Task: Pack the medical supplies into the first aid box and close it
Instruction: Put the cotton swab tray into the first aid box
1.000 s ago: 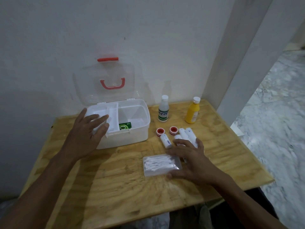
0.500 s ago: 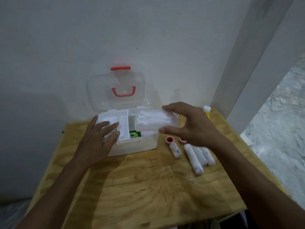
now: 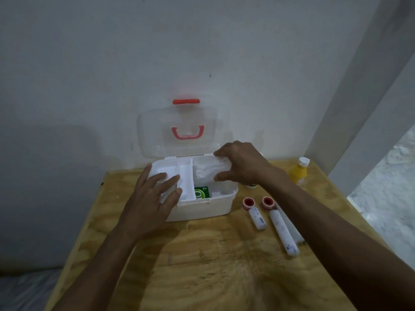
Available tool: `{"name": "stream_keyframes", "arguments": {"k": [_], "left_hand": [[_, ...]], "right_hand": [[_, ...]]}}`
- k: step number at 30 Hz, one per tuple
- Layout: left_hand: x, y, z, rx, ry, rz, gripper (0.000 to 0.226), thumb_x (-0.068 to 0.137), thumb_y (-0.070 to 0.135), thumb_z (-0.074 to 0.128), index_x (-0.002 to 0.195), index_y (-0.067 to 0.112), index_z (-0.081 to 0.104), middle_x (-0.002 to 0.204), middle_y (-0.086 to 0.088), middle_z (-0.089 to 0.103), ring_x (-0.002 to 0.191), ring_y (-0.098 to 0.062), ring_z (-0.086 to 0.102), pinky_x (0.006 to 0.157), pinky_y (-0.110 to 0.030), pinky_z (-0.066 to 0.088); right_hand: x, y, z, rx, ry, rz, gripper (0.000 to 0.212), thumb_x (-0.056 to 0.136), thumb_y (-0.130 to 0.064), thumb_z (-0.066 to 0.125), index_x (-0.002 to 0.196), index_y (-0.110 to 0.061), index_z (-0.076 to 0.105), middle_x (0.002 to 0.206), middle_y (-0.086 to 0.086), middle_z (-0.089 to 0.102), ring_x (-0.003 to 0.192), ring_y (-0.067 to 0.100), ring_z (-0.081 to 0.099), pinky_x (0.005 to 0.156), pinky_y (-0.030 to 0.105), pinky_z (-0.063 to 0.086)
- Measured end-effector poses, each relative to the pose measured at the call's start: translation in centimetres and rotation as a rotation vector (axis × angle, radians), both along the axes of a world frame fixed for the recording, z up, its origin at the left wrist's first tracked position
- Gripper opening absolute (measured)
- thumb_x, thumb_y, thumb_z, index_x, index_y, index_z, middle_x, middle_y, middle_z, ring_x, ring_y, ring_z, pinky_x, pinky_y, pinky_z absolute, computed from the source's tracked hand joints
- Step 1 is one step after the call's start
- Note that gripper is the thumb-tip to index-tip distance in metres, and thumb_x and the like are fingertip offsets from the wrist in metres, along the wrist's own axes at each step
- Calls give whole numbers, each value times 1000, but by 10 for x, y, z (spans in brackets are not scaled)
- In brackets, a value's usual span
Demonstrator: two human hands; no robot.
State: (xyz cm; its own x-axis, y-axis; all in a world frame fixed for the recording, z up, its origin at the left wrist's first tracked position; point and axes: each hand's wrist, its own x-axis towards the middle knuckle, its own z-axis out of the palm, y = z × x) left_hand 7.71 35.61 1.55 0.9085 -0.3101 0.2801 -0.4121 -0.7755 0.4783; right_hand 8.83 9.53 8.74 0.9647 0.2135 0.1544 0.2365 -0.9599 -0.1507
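Clear plastic cotton-swab case [image 3: 210, 170], long axis left-right, pinched in right hand [image 3: 241, 163] over open white first aid box [image 3: 202, 207]; left hand [image 3: 152, 198] flat, fingers spread, on box; labels unreadable.

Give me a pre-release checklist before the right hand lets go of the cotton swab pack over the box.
1. Lid fully open, leaning back toward the wall: ok.
2. Left hand steadying the first aid box: ok, flat on its left side.
3. Right hand gripping the cotton swab pack: ok.
4. Pack over the right compartment, inside the rim: ok.
5. Pack clears the green box below: cannot tell.
6. Pack will lie flat enough for the lid to shut: cannot tell.
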Motion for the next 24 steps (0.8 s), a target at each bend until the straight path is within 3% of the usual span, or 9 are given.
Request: {"name": "stream_keyframes", "arguments": {"k": [8, 16, 24], "left_hand": [[2, 0, -3, -2, -23, -5, 66, 85, 68, 26, 136, 36, 52, 149, 5, 42, 147, -12, 7, 117, -43, 14], [4, 2, -4, 13, -25, -3, 66, 85, 69, 25, 136, 37, 51, 149, 6, 42, 147, -12, 7, 115, -36, 10], [4, 1, -5, 19, -44, -2, 67, 84, 70, 24, 135, 36, 52, 149, 5, 42, 147, -14, 9, 114, -36, 10]], "right_hand": [[11, 12, -16, -38, 42, 20, 71, 78, -55, 72, 137, -22, 53, 136, 0, 58, 122, 22, 43, 102, 40, 27], [9, 26, -21, 95, 136, 7, 73, 73, -39, 83, 136, -15, 55, 132, 7, 59, 116, 24, 51, 91, 33, 43], [8, 34, -19, 178, 215, -21, 69, 75, -26, 83, 137, -15, 53, 135, 7, 57, 122, 25, 51, 99, 38, 48]]}}
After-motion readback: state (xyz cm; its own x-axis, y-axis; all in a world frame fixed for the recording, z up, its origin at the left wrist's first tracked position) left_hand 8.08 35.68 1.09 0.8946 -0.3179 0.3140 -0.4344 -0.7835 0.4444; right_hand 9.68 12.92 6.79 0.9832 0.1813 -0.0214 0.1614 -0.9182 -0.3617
